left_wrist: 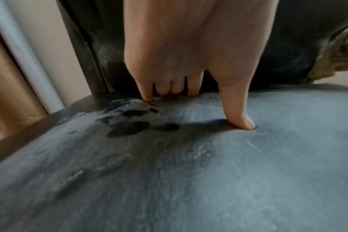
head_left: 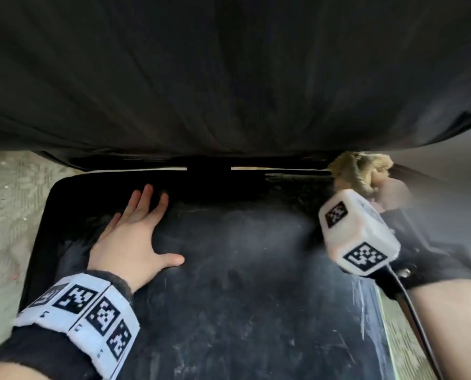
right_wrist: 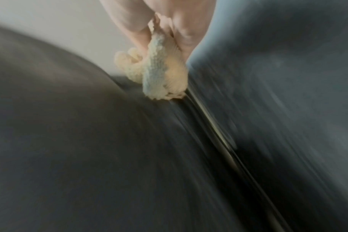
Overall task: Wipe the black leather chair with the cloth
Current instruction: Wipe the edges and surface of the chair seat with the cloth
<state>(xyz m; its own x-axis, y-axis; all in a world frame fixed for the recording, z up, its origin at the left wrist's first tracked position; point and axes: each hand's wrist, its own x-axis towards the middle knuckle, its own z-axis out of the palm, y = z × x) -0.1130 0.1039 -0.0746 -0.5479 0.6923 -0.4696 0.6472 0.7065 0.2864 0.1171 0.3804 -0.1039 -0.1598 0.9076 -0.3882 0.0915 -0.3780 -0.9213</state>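
While the person is leaning over the black leather chair (head_left: 229,283), its seat is filling the lower part of the head view and its backrest (head_left: 229,78) is rising across the top. The seat surface is looking dusty and streaked with pale smears, and the left wrist view is showing a few darker, cleaner patches (left_wrist: 129,128) on the seat near the left hand's fingertips.

The left hand (head_left: 135,237) is lying flat on the seat, toward the seat's left side and close to the gap under the backrest. Its fingers (left_wrist: 147,87) are lying straight and spread, with the thumb (left_wrist: 238,113) stretched out apart from them and its tip touching the leather. This hand is holding nothing. A band with black and white square markers (head_left: 89,305) is wrapping the left wrist.

The right hand (head_left: 393,193) is sitting at the seat's far right corner, where the seat is meeting the backrest. It is gripping a bunched, pale yellowish cloth (head_left: 357,171), with fingers (right_wrist: 185,36) curled around the fabric. The cloth (right_wrist: 161,73) is sticking out beyond the fingertips and touching the chair at the seam between seat and backrest. The right wrist view is heavily blurred. A white marker block (head_left: 357,234) with a dark cable (head_left: 418,319) is sitting on the right wrist.

To the seat's left, a pale, patterned floor (head_left: 6,204) is showing.
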